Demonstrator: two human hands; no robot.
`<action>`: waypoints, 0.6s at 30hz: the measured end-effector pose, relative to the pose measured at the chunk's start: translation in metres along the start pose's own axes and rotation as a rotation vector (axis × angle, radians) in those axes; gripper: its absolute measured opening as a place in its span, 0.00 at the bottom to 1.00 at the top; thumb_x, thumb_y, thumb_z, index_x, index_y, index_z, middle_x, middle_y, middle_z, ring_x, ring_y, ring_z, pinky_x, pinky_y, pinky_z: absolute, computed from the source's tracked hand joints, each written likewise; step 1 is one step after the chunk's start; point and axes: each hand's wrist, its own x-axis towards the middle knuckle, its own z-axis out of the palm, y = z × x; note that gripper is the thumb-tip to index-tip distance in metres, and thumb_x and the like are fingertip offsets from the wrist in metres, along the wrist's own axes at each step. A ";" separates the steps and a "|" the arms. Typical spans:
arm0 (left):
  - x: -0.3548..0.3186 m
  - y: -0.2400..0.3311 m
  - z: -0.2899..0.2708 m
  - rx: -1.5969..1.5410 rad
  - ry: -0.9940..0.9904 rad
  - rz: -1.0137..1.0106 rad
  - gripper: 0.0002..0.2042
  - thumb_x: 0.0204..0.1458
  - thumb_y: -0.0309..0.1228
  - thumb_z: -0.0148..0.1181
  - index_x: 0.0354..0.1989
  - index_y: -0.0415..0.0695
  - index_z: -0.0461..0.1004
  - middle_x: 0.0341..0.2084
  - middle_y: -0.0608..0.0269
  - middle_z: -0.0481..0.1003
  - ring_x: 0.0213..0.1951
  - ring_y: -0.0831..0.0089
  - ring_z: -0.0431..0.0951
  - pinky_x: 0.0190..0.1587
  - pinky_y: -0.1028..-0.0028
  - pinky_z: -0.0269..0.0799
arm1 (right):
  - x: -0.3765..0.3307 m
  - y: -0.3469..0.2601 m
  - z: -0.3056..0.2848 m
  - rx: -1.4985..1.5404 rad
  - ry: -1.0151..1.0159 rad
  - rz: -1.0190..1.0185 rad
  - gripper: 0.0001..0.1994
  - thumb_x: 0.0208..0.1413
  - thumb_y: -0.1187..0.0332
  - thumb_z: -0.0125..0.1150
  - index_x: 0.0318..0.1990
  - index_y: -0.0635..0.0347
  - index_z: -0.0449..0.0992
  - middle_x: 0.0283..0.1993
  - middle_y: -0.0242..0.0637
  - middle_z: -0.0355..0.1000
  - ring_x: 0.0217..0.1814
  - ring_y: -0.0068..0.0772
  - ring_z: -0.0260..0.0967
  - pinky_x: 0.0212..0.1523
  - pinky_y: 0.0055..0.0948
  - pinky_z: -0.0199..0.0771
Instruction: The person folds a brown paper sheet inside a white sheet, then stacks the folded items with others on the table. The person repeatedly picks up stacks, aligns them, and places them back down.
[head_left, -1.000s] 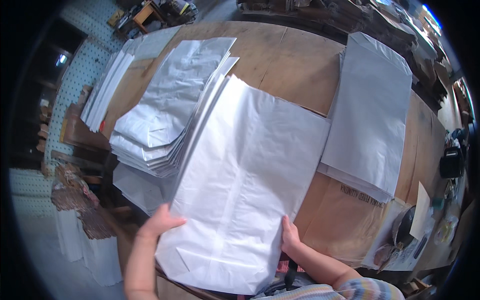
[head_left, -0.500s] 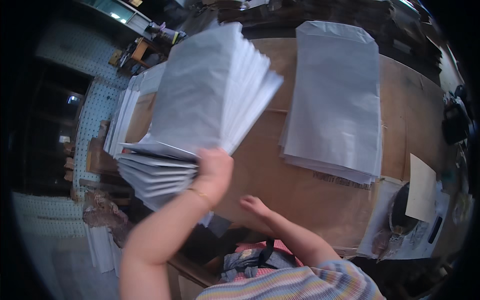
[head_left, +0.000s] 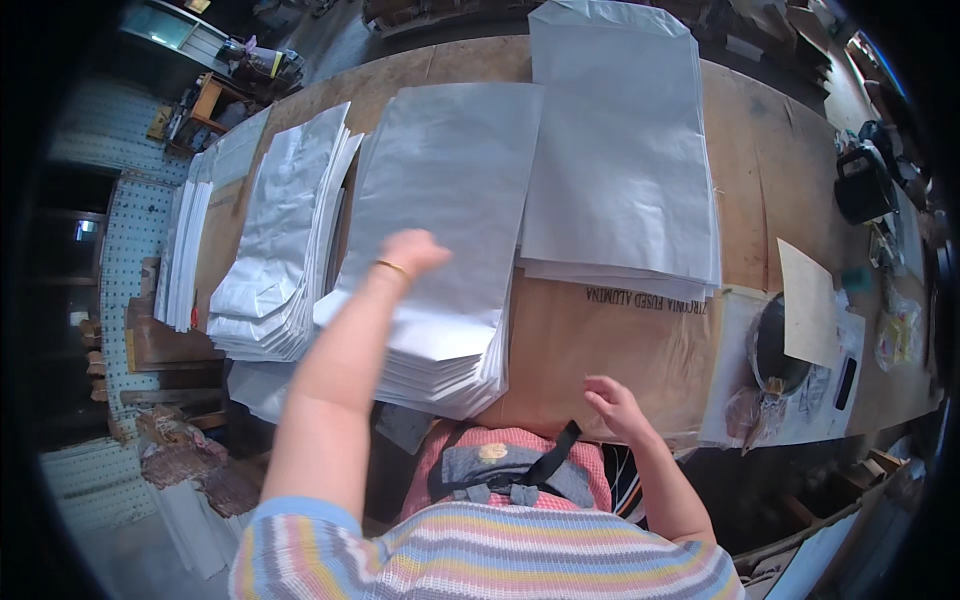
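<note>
A thick stack of large silver-grey paper sacks [head_left: 450,170] lies flat in the middle of the worktable, its near edges fanned in layers. Over its top sack is my left hand [head_left: 415,252], fingers curled in and nothing visible in them; whether it presses on the sack I cannot tell. My right hand [head_left: 612,405], empty with its fingers loosely bent and apart, is by the table's near edge. Farther right and back lies a second sack stack [head_left: 620,150], its far end folded. Left of the middle stack, another silver-grey stack [head_left: 275,230] bulges and creases.
Brown paper sheeting [head_left: 600,340] covers the worktable. At the right are a dark round object [head_left: 780,345], a cream card [head_left: 806,300], a black phone-like object [head_left: 846,383] and a black mug-like container [head_left: 864,185]. White folded sheets [head_left: 183,255] stand at the left edge.
The fanned stack that my left hand was gripping and holding up now lies flat on the table, let go. My right hand has moved right, and the view has shifted.
</note>
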 end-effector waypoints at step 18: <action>-0.084 -0.218 0.186 -0.365 0.103 -0.105 0.40 0.47 0.61 0.40 0.63 0.47 0.46 0.58 0.38 0.51 0.59 0.43 0.51 0.57 0.50 0.50 | 0.107 -0.120 0.266 -1.210 0.613 0.159 0.35 0.50 0.42 0.43 0.63 0.52 0.52 0.67 0.51 0.41 0.70 0.49 0.31 0.65 0.50 0.26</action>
